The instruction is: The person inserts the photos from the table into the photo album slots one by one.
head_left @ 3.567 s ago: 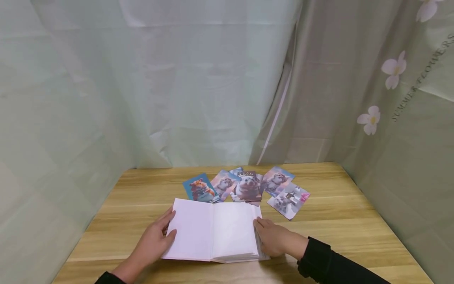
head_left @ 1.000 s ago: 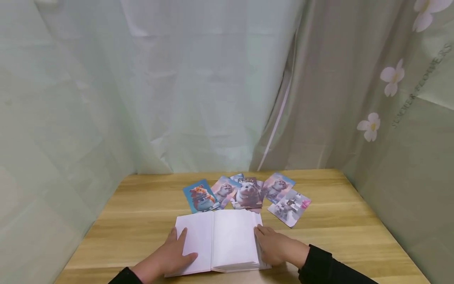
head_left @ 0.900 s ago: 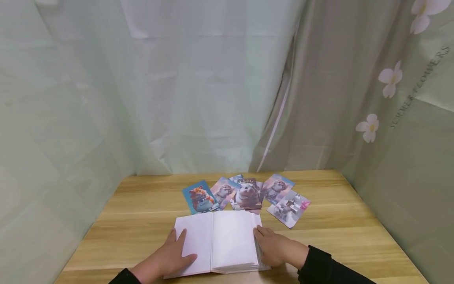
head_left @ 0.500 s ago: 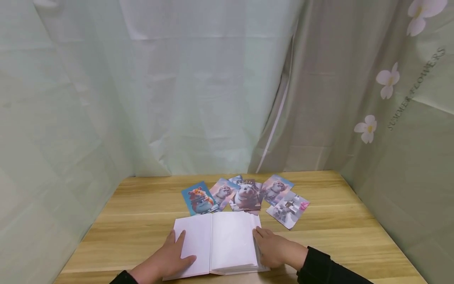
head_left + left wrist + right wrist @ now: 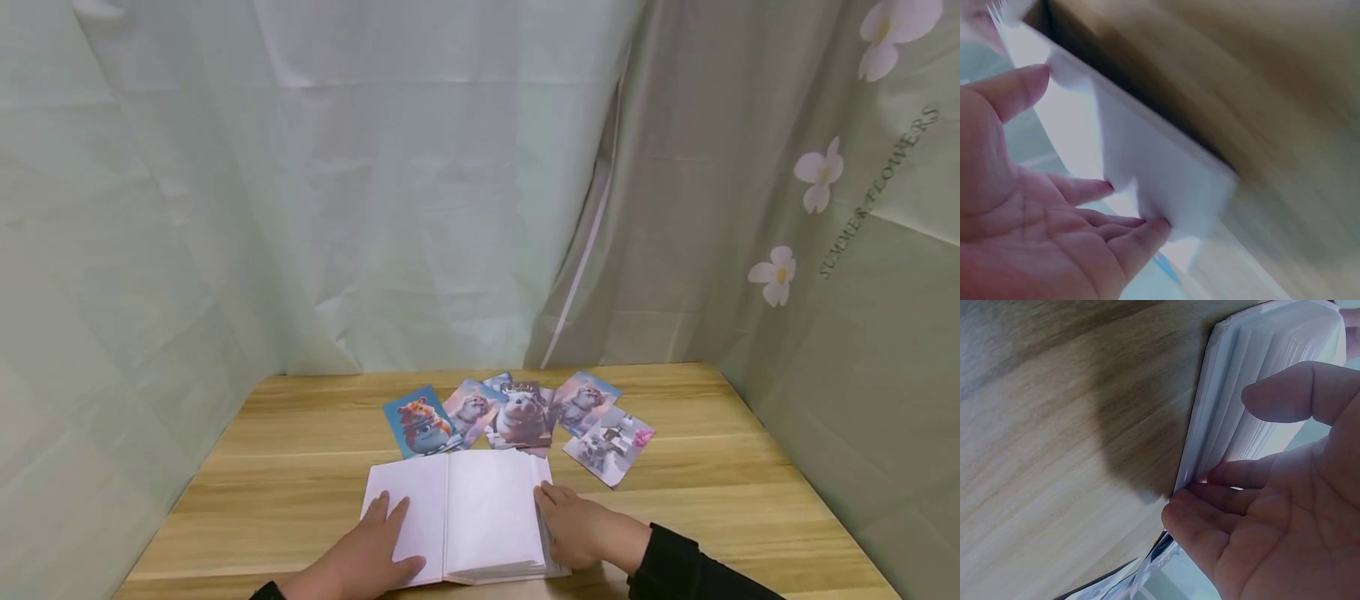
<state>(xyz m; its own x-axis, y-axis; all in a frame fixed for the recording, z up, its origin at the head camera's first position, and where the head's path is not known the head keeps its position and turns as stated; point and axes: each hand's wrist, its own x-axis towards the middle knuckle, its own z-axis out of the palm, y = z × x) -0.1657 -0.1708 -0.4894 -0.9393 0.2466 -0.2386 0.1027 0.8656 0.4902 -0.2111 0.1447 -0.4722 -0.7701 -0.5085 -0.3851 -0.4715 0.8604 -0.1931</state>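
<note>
A white photo album (image 5: 491,508) lies spread on the table with a blank page showing on the right and its cover turned to the left. My left hand (image 5: 367,550) rests on that cover, fingers spread; its fingertips press the white surface in the left wrist view. At the album's right edge, my right hand (image 5: 577,525) touches the side of the page stack. The right wrist view shows the right thumb (image 5: 1279,397) beside the layered pages (image 5: 1260,356) and the other fingertips against the cover's edge.
Beyond the album lie several animal picture cards, among them an orange hamster card (image 5: 422,422), a crowned animal card (image 5: 521,417) and a grey card with a pink patch (image 5: 611,446). The wooden table (image 5: 712,492) is bordered by pale curtains (image 5: 450,208).
My left hand has gone from gripping the cover's left edge to lying on its surface, and has slid slightly right. The right hand has stayed at the page edge. The view has tilted slightly.
</note>
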